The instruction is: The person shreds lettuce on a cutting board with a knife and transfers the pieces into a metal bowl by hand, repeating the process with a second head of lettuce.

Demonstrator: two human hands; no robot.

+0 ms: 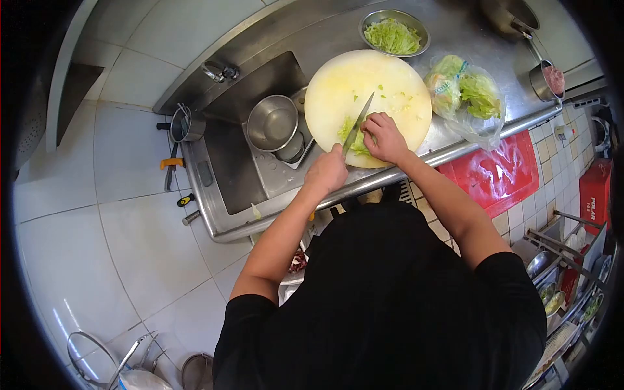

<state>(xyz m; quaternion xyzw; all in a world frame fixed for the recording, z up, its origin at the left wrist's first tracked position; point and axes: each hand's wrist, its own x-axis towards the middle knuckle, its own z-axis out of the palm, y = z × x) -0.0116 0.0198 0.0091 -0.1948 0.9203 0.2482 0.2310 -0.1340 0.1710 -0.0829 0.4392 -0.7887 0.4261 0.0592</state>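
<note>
A kitchen knife points up and to the right over a round, pale cutting board. Its handle is in my left hand, closed around it at the board's lower left edge. My right hand has its fingers curled down on a piece of lettuce, close beside the blade. Part of that lettuce is hidden under the fingers and knife. Small green scraps are scattered on the board.
Behind the board stands a metal bowl of shredded lettuce. A clear plastic bag with lettuce lies to its right. At left, a metal bowl sits in the sink. A red board is below the counter's front rail.
</note>
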